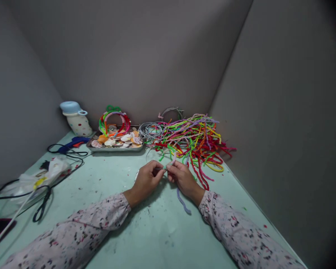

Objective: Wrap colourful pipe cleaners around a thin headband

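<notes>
My left hand [148, 179] and my right hand [184, 178] meet at the middle of the table, both with fingers pinched together. A thin wire runs from between my left fingertips toward my right ones. My right hand pinches a fuzzy pipe cleaner; its pale pink end stands above the fingers, and a lavender length [183, 201] hangs below the palm. Whether these are one piece is hidden by the hand. A small green bit shows between the fingertips.
Behind my hands lie a heap of colourful pipe cleaners [196, 130], a grey wire coil [151, 130] and a metal tray [116, 149] with shells and fuzzy rings. At the left are a bottle [77, 121], black cables [70, 170] and a plastic bag [25, 183].
</notes>
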Available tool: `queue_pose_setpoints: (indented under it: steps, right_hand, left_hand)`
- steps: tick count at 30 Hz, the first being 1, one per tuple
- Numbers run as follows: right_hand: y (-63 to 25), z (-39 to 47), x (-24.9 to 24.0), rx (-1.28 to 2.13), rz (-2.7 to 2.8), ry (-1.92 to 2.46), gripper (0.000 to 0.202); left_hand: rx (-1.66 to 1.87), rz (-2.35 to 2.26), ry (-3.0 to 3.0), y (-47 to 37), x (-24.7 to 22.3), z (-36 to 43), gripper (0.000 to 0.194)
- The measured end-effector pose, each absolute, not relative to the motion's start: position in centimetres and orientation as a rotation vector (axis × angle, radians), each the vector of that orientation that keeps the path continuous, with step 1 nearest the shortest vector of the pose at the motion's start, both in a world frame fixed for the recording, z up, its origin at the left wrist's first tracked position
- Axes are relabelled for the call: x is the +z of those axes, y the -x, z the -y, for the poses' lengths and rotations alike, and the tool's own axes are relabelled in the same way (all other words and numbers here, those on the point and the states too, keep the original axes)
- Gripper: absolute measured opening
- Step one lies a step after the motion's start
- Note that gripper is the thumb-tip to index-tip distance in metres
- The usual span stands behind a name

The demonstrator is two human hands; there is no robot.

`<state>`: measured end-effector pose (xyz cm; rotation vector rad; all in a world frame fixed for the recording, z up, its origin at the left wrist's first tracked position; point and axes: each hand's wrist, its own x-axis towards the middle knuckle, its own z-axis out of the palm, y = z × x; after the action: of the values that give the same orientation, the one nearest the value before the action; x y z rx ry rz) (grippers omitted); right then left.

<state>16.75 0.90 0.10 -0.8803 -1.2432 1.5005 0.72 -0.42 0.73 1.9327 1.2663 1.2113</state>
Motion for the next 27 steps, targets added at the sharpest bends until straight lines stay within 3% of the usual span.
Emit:
queue_pose_setpoints:
  steps: [27]
  right_hand:
    - [-16.27, -0.56, 0.49, 1.561, 1.174, 0.843, 0.022]
  left_hand:
    - [1.383, -1.281, -2.114, -0.6, 0.98, 0.76, 0.005]
